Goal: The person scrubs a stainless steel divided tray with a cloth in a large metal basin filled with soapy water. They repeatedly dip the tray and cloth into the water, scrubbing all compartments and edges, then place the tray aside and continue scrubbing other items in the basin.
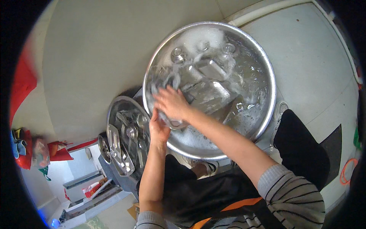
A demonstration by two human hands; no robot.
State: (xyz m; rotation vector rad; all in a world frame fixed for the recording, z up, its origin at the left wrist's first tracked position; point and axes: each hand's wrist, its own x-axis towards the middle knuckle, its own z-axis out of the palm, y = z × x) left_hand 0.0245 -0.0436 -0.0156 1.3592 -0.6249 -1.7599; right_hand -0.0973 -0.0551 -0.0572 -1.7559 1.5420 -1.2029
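Note:
A large round metal basin (268, 94) of sudsy water stands before me. At its left side my left hand (160, 129) grips the edge of a shiny pan or tray (175, 125), mostly covered by my hands. My right hand (173, 104) lies across the top of it, fingers blurred and palm hidden, so I cannot tell whether it holds anything. Rectangular metal pans (213, 70) lie partly in the water beyond my right hand. Small round clear or metal pieces (177, 54) sit near the foam (204, 37) at the far side.
Left of the basin is a smaller metal bowl (110, 114) holding metal trays (120, 154) and utensils, with another small bowl (104, 147) beside it. A white pipe (266, 11) runs along the floor. My shoe (281, 110) is by the basin's right rim. Red bags (57, 150) are at far left.

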